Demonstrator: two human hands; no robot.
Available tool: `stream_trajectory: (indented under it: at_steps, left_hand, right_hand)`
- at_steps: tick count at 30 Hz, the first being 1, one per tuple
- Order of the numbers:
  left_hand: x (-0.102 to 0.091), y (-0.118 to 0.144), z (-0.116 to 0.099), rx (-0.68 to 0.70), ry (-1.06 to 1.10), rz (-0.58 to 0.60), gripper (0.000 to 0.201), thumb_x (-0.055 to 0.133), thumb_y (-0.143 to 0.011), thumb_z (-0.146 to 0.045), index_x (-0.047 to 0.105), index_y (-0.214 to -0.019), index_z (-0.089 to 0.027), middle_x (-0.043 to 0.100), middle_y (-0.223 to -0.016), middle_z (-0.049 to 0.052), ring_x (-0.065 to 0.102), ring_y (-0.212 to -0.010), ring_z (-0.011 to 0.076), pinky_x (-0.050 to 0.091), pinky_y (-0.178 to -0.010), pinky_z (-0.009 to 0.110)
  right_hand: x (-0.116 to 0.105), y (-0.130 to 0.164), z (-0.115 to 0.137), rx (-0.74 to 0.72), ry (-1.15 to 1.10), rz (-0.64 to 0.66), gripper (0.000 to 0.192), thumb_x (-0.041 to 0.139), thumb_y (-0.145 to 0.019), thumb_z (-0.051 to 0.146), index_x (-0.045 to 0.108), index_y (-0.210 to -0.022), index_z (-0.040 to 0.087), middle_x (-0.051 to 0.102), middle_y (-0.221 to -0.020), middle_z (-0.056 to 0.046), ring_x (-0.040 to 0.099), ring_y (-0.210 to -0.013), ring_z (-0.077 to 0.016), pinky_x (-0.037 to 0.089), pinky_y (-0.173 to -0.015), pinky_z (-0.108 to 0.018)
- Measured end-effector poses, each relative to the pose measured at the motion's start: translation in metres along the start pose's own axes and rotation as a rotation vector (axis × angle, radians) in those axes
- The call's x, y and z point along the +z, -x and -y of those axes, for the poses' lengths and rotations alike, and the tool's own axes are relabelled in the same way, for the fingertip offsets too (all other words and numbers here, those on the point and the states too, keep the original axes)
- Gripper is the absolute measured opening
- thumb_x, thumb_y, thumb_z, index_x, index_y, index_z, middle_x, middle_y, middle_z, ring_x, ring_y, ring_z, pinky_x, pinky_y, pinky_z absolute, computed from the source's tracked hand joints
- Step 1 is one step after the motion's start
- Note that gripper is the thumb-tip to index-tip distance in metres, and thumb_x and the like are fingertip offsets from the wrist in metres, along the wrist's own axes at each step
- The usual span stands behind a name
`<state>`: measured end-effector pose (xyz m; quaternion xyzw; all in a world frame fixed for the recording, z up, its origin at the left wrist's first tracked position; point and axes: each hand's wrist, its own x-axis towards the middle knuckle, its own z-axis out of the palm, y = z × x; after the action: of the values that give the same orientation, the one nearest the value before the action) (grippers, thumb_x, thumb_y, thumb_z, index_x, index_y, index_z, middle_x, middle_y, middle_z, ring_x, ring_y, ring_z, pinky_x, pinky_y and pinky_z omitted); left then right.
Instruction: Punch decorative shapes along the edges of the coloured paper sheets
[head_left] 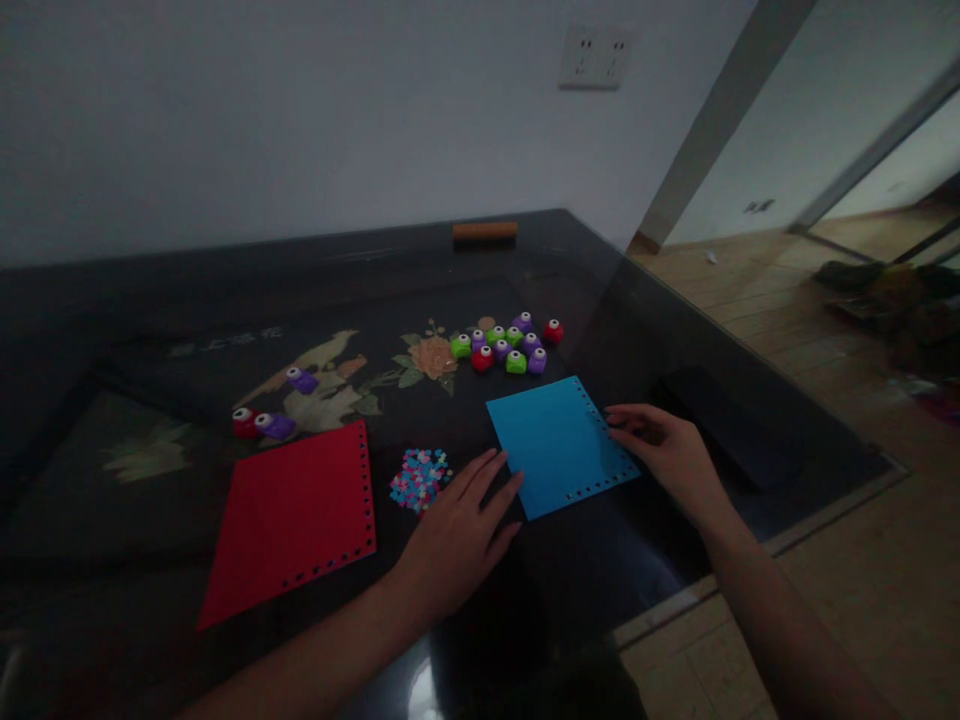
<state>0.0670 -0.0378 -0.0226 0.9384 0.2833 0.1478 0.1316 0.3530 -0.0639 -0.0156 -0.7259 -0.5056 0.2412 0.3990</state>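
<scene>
Dim room, daylight from right doorway, glare on near table (420,690), edges warped

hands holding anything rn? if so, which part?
Nothing gripped. Right hand fingertips rest on the blue sheet at its punched right edge; left hand lies flat by its left corner.

No text, label, brand or number can be read anywhere. A few pale characters are seen on the dark table (225,345) top, at the upper left of the painted bird and flower design, but they are too dim and blurred to be made out. No lettering is shown on the blue sheet (555,440) or the red sheet (292,520).
</scene>
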Motion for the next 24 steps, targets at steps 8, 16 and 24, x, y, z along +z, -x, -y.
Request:
stream_trajectory:
  at_steps: [8,16,24]
  left_hand:
    - [-0.003,-0.001,-0.002,0.01,0.01,-0.009,0.047,0.053,-0.086,-0.022,0.042,-0.132,-0.018,0.041,-0.139,0.016,0.037,-0.131,0.028,0.041,-0.103,0.045]
    - [-0.004,0.002,-0.003,0.148,-0.031,-0.068,0.037,0.047,-0.089,-0.016,0.048,-0.125,-0.019,0.049,-0.135,0.011,0.039,-0.129,0.0231,0.036,-0.107,0.044]
    - [-0.051,0.002,-0.018,0.237,0.045,-0.158,0.033,0.041,-0.09,-0.014,0.051,-0.121,-0.02,0.051,-0.132,0.007,0.04,-0.128,0.0172,0.034,-0.108,0.037]
  right_hand:
    - [-0.001,-0.003,-0.007,0.0,-0.01,0.003,0.033,0.068,-0.069,0.038,0.067,-0.097,0.021,0.068,-0.089,-0.007,0.06,-0.075,-0.022,0.048,-0.064,-0.036]
    - [-0.001,-0.001,-0.002,0.03,-0.023,-0.013,0.034,0.069,-0.068,0.039,0.067,-0.097,0.02,0.067,-0.085,-0.007,0.061,-0.075,-0.0228,0.047,-0.064,-0.035]
    - [-0.002,-0.005,-0.007,0.012,-0.019,-0.02,0.037,0.069,-0.066,0.042,0.068,-0.095,0.019,0.068,-0.081,-0.008,0.062,-0.073,-0.0232,0.048,-0.063,-0.035]
